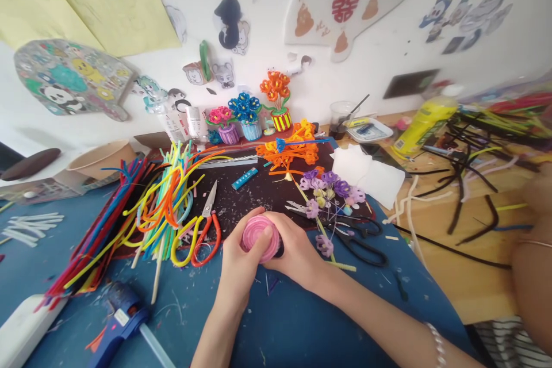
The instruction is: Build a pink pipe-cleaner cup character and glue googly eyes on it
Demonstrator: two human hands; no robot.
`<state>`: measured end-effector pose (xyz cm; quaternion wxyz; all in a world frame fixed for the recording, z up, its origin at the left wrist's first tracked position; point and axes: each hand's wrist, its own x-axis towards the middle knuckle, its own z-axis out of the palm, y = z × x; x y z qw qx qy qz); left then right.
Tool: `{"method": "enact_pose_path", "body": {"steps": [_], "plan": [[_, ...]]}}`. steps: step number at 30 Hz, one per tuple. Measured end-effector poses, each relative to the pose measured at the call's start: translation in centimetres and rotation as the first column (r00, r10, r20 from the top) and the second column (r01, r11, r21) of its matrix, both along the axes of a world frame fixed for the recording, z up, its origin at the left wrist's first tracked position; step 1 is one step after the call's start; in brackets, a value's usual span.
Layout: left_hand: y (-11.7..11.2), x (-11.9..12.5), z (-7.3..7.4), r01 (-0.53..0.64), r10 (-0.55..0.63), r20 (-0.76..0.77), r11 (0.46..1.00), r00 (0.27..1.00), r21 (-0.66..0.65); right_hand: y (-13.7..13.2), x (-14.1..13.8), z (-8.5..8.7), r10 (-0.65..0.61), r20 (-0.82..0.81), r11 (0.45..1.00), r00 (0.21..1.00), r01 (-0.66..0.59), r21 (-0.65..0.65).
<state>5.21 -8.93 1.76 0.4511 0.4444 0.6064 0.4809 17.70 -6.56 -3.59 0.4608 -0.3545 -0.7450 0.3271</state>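
Both hands are closed round a pink coiled piece [254, 233], whose round spiral face is turned up; it looks wound from fuzzy pipe cleaner. My left hand [242, 253] grips its left side, with the thumb lying over the face. My right hand [295, 250] wraps the right side, where a small dark patch shows beside the coil. The undersides of the fingers are hidden. Just left lie scissors with orange and yellow handles [213, 241]. Purple pipe-cleaner flowers [334, 187] and black-handled pliers or scissors [366, 247] lie to the right.
Bundled pipe cleaners [166, 201] lie on the left, with a blue glue gun [123, 322] in front. Finished flower pots [251, 129] stand along the wall. A yellow bottle [425, 121] stands at right. Another person's arm [535, 276] shows at the right edge.
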Motion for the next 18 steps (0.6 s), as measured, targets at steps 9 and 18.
{"method": "enact_pose_path", "body": {"steps": [9, 18], "plan": [[0.3, 0.4, -1.3, -0.078, 0.077, 0.090, 0.997, 0.993, 0.006, 0.2, 0.0, 0.1, 0.019, -0.014, 1.000, 1.000, -0.018, 0.023], [-0.5, -0.5, -1.0, -0.035, 0.018, 0.174, 0.995, 0.985, 0.093, 0.7, 0.4, 1.7, 0.111, -0.132, 0.993, 0.985, -0.106, 0.050]]}}
